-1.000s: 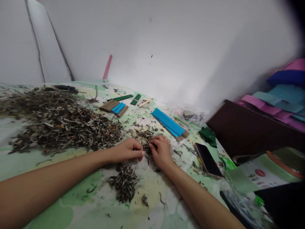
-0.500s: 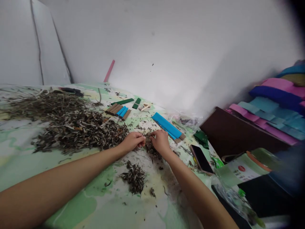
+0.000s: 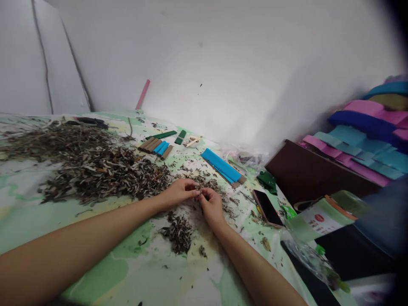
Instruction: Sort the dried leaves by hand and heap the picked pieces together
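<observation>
My left hand (image 3: 179,192) and my right hand (image 3: 211,205) meet fingertip to fingertip above a green-patterned table (image 3: 105,272). Both pinch small dried leaves between them. A small heap of dried leaves (image 3: 179,232) lies just below the hands. More scattered leaves (image 3: 213,185) lie right behind the fingers. A large pile of dried leaves (image 3: 83,163) spreads across the left of the table, next to my left wrist.
Brown and blue rolled sticks (image 3: 157,147) and a blue strip bundle (image 3: 222,165) lie near the wall. A phone (image 3: 268,208) rests right of my right hand. A dark box (image 3: 315,178), stacked coloured foam sheets (image 3: 366,136) and a green-lidded container (image 3: 328,214) stand at the right.
Both hands drew slightly toward me and closer together, fingertips now touching over the leaves. The camera view shifted a little.
</observation>
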Motion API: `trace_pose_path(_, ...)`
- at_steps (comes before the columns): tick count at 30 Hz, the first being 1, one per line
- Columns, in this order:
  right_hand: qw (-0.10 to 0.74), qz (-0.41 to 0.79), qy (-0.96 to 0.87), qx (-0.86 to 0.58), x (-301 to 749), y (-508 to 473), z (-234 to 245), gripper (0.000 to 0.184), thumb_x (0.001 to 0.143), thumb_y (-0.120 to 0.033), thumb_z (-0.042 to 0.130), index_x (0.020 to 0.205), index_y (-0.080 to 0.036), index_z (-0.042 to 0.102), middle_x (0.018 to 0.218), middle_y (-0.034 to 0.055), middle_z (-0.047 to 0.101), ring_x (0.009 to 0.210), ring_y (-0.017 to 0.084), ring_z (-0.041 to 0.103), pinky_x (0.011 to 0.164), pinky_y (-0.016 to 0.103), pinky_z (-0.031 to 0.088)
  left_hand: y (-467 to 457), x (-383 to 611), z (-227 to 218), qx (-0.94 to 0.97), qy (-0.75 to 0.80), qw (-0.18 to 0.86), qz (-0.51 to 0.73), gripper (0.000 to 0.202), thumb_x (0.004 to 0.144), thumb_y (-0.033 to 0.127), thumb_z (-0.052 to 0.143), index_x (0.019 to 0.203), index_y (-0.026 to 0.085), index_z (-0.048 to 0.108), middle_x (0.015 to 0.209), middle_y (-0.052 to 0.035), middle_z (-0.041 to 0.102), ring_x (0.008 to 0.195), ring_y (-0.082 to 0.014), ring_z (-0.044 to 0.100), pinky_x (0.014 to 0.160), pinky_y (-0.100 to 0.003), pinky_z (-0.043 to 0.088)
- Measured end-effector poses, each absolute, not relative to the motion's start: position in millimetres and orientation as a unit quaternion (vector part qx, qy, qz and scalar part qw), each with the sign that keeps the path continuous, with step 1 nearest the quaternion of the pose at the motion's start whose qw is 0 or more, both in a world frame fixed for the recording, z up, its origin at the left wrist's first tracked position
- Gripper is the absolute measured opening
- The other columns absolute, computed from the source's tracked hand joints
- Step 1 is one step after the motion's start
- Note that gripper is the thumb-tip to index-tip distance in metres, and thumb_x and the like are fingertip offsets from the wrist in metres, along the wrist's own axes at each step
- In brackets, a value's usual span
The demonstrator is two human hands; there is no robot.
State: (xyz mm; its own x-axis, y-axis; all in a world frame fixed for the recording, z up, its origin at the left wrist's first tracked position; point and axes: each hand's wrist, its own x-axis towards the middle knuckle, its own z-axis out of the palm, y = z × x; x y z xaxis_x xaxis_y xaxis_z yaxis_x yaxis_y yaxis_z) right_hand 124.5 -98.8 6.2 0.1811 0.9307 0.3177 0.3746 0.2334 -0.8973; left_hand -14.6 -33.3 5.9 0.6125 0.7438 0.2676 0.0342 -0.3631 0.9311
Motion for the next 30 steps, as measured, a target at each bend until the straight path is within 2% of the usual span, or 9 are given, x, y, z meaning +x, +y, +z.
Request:
trace_pose_path(5, 0.518, 0.216, -0.593, -0.578, 127.7, -99.4, 0.1, 0.017, 0.073, -0.034, 0.057, 0.069, -0.018, 0.059, 0.061, -0.001, 0.055, 0.061, 0.014, 0.047, 0.056, 0.024, 0.037, -32.5, -14.9, 5.0, 0.751, 0.287, 0.472, 0.362, 0.023, 0.072, 0.033, 0.056, 0.08, 0.013, 0.065, 0.076, -0.004, 0.066, 0.072, -0.0172, 0.058, 0.067, -0.028, 0.045)
trace_pose_path(9, 0.536, 0.214, -0.568, -0.587, 131.7, -98.8, -1.8, 0.014, 0.072, -0.032, 0.057, 0.071, -0.017, 0.058, 0.066, -0.0004, 0.056, 0.065, 0.014, 0.048, 0.061, 0.025, 0.039, -32.0, -16.1, 6.2, 0.75, 0.325, 0.447, 0.363, 0.022, 0.07, 0.03, 0.055, 0.081, 0.014, 0.065, 0.076, -0.0038, 0.067, 0.071, -0.0175, 0.058, 0.066, -0.029, 0.045)
trace_pose_path(14, 0.575, 0.243, -0.542, -0.563, 131.1, -100.3, 0.0, 0.015, 0.074, -0.032, 0.056, 0.073, -0.018, 0.055, 0.067, -0.0014, 0.054, 0.064, 0.013, 0.049, 0.062, 0.024, 0.04, -31.5, -18.2, 7.5, 0.75, 0.345, 0.423, 0.374, 0.026, 0.072, 0.036, 0.057, 0.079, 0.013, 0.065, 0.077, -0.005, 0.068, 0.074, -0.0193, 0.06, 0.07, -0.03, 0.046)
trace_pose_path(18, 0.602, 0.247, -0.52, -0.553, 132.3, -100.1, -1.0, 0.017, 0.079, -0.035, 0.052, 0.078, -0.018, 0.057, 0.072, 0.0002, 0.058, 0.069, 0.014, 0.052, 0.066, 0.025, 0.043, -30.1, -19.3, 6.8, 0.739, 0.366, 0.416, 0.384, 0.028, 0.072, 0.035, 0.057, 0.088, 0.013, 0.066, 0.087, -0.0072, 0.069, 0.081, -0.0218, 0.062, 0.077, -0.034, 0.047)
trace_pose_path(22, 0.6, 0.25, -0.515, -0.559, 133.5, -98.3, -4.3, 0.02, 0.079, -0.035, 0.053, 0.084, -0.018, 0.061, 0.079, 0.003, 0.064, 0.076, 0.017, 0.056, 0.074, 0.029, 0.045, -33.1, -19.3, 9.9, 0.766, 0.358, 0.359, 0.395, 0.033, 0.072, 0.029, 0.058, 0.101, 0.014, 0.065, 0.1, -0.0092, 0.066, 0.089, -0.022, 0.06, 0.079, -0.034, 0.047)
trace_pose_path(25, 0.604, 0.27, -0.513, -0.547, 132.3, -98.0, -5.2, 0.017, 0.076, -0.032, 0.056, 0.084, -0.018, 0.062, 0.079, 0.0028, 0.065, 0.075, 0.017, 0.058, 0.074, 0.03, 0.046, -39.1, -18.3, 15.1, 0.796, 0.335, 0.333, 0.378, 0.026, 0.075, 0.028, 0.058, 0.095, 0.015, 0.067, 0.097, -0.0083, 0.066, 0.089, -0.0211, 0.059, 0.078, -0.033, 0.046)
trace_pose_path(30, 0.62, 0.295, -0.502, -0.526, 128.6, -99.8, -2.7, 0.016, 0.069, -0.025, 0.061, 0.083, -0.017, 0.062, 0.078, 0.0023, 0.066, 0.074, 0.016, 0.06, 0.073, 0.03, 0.047, -47.1, -15.6, 20.9, 0.81, 0.314, 0.354, 0.346, 0.019, 0.076, 0.027, 0.056, 0.086, 0.015, 0.068, 0.086, -0.0059, 0.068, 0.081, -0.0185, 0.06, 0.072, -0.03, 0.045)
